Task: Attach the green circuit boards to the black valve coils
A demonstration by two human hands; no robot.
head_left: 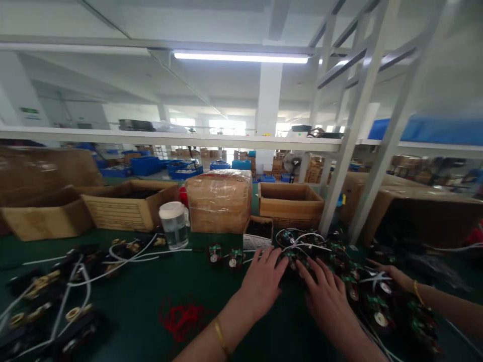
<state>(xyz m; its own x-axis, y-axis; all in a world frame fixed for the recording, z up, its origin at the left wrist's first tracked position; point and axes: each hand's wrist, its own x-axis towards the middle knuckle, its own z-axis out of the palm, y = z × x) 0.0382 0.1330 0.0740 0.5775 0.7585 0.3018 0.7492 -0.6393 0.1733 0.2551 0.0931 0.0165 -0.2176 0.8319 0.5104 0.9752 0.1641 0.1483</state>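
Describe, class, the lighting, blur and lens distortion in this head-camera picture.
Head view: a ceiling tube light glares brightly; the far windows are blown out. The edges smear, blurring the cardboard boxes. The wide lens slants the white posts. Both hands, left hand and right hand, are fairly sharp.

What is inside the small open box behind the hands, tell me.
The small open box holds a dark mass of small parts; single pieces cannot be made out. Its front wall hides the lower contents. The left hand and right hand rest on the pile of gauge parts before it.

Matt green cloth table [143, 301], glossy film-wrapped cardboard box [219, 201], clear plastic jar [174, 225]
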